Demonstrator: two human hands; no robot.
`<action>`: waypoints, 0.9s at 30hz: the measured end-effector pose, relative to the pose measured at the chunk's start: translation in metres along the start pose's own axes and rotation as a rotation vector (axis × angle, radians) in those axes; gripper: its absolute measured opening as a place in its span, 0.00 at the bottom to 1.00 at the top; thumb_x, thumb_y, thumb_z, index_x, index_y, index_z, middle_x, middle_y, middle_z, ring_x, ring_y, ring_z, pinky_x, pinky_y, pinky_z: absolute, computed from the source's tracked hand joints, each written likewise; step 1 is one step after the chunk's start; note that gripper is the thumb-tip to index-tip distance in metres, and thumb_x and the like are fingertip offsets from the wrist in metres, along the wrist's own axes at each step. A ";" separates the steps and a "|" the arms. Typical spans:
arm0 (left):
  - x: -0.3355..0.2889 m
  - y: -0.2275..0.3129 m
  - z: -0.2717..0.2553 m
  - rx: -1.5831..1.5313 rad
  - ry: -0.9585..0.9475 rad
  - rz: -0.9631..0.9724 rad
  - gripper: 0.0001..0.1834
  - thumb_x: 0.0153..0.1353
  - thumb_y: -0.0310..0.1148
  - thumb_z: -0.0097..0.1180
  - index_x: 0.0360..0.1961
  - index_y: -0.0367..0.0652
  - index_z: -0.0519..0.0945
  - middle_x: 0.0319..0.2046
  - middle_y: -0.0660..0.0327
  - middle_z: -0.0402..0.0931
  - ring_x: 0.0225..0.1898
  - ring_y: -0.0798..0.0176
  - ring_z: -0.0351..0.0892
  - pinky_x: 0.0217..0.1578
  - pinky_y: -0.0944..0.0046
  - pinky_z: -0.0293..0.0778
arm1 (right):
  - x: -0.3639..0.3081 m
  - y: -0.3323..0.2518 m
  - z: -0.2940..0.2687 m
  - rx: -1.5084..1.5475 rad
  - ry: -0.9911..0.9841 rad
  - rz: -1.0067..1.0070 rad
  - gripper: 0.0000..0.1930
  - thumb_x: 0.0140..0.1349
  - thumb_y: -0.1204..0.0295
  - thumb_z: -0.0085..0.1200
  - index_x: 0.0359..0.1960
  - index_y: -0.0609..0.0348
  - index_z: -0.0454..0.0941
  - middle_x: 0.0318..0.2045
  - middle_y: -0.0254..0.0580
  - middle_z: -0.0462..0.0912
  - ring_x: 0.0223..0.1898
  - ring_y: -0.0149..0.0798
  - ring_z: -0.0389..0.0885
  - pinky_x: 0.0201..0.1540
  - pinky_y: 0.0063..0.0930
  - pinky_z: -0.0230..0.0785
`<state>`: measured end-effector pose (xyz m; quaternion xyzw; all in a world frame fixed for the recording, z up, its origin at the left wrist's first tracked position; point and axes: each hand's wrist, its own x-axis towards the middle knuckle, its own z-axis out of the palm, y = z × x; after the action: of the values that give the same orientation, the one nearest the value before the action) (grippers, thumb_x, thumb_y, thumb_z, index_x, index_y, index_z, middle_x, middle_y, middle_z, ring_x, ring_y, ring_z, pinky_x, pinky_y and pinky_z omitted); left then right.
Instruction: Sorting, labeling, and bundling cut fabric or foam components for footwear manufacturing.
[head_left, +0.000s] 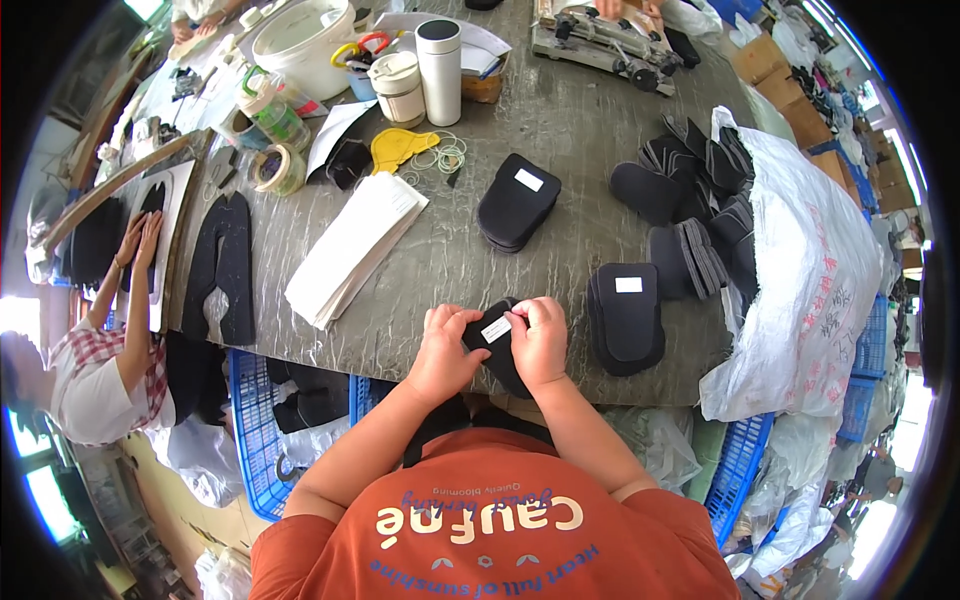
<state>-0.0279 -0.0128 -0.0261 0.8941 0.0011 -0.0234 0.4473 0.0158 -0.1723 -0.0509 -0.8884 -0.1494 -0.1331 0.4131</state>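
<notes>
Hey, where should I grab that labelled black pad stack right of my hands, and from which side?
Probably with the right hand, span the black pad stack across its long edges near the middle, from your side: it lies flat, its near end is unobstructed, and other black pads sit near its far right corner.

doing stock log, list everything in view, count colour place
table: 1, grey, centre
held pad: count unclear, black, front
pad stacks: 2, black, centre and right
sack: 1, white, right
loose pads: many, black, beside sack
paper stack: 1, white, centre-left
curved piece: 1, black, table's left
bucket: 1, white, far left
tape roll: 1, tan, left
flask: 1, white, far side
lidded cup: 1, cream, beside flask
metal device: 1, grey, far right
baskets: several, blue, below table
co-workers: at least 3, partly shown, far and left
shirt: 1, orange, bottom
left hand: 1, bare, gripping pad
right hand: 1, bare, touching pad
</notes>
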 end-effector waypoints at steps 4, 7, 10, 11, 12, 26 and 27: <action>0.003 0.001 -0.001 0.005 -0.006 0.043 0.27 0.38 0.25 0.70 0.44 0.38 0.77 0.47 0.54 0.71 0.50 0.48 0.67 0.54 0.56 0.65 | -0.006 -0.001 0.000 0.022 0.066 0.020 0.10 0.52 0.81 0.58 0.32 0.58 0.68 0.27 0.45 0.74 0.31 0.52 0.74 0.34 0.43 0.66; 0.008 -0.007 -0.008 0.062 -0.099 0.079 0.26 0.39 0.28 0.71 0.43 0.39 0.77 0.48 0.55 0.71 0.50 0.48 0.67 0.54 0.55 0.65 | -0.016 0.002 0.004 0.200 0.111 0.033 0.09 0.59 0.80 0.53 0.36 0.60 0.65 0.30 0.49 0.77 0.27 0.55 0.76 0.30 0.45 0.69; 0.008 -0.004 -0.015 0.136 -0.160 0.060 0.23 0.41 0.33 0.70 0.42 0.46 0.80 0.46 0.61 0.74 0.50 0.49 0.68 0.52 0.52 0.65 | -0.018 -0.002 -0.008 0.222 0.230 0.085 0.08 0.62 0.79 0.51 0.36 0.60 0.64 0.26 0.49 0.76 0.25 0.53 0.76 0.28 0.41 0.69; 0.008 -0.002 -0.016 0.190 -0.186 0.039 0.23 0.41 0.34 0.70 0.42 0.48 0.80 0.46 0.62 0.74 0.50 0.50 0.68 0.52 0.53 0.65 | -0.016 -0.007 -0.013 0.184 0.300 0.152 0.08 0.62 0.79 0.51 0.37 0.60 0.63 0.24 0.49 0.75 0.24 0.51 0.76 0.28 0.39 0.69; 0.008 -0.001 -0.016 0.219 -0.191 0.030 0.23 0.41 0.35 0.71 0.42 0.49 0.80 0.47 0.64 0.74 0.50 0.52 0.68 0.52 0.53 0.64 | -0.011 -0.007 -0.024 0.126 0.326 0.164 0.08 0.62 0.79 0.50 0.37 0.60 0.63 0.22 0.49 0.73 0.22 0.50 0.75 0.26 0.36 0.67; -0.008 -0.023 0.018 -0.616 -0.085 -0.654 0.39 0.54 0.35 0.66 0.61 0.35 0.59 0.52 0.51 0.68 0.47 0.57 0.74 0.43 0.61 0.75 | -0.012 -0.006 -0.032 0.003 -0.344 0.258 0.33 0.54 0.61 0.63 0.57 0.65 0.63 0.51 0.61 0.70 0.54 0.59 0.69 0.56 0.46 0.62; -0.008 -0.018 0.017 -0.824 -0.100 -0.807 0.40 0.55 0.35 0.66 0.63 0.34 0.57 0.53 0.51 0.67 0.45 0.58 0.75 0.41 0.63 0.75 | -0.015 0.007 -0.015 -0.096 -0.486 0.451 0.37 0.54 0.59 0.62 0.60 0.69 0.60 0.56 0.64 0.68 0.57 0.60 0.67 0.60 0.46 0.60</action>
<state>-0.0365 -0.0150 -0.0503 0.5727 0.3300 -0.2321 0.7136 0.0029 -0.1911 -0.0517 -0.9233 -0.0368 0.1703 0.3422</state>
